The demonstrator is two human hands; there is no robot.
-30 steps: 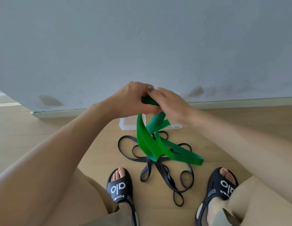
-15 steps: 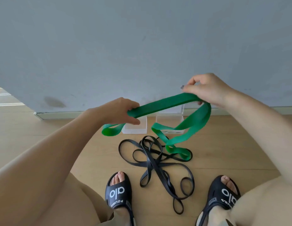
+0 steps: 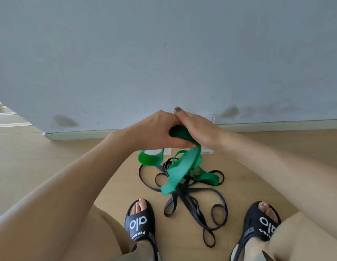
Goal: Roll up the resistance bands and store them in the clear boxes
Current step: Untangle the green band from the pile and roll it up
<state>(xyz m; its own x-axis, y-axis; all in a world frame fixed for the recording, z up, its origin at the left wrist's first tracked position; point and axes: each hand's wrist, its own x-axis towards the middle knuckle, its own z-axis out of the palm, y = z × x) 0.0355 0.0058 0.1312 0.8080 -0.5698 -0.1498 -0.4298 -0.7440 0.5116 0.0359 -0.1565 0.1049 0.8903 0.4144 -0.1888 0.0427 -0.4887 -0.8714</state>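
Rolling under way: left hand (image 3: 154, 132) and right hand (image 3: 196, 129) meet at chest height, fingers curled round a started coil of the green band (image 3: 180, 172), its loose tail dangling to the floor. Judgement: keep the strip flat, feed the tail under light tension, coil tight. Count: one green band; black bands (image 3: 192, 196) tangled on the floor, number unclear; clear boxes (image 3: 207, 152) mostly hidden behind the hands, count uncertain.
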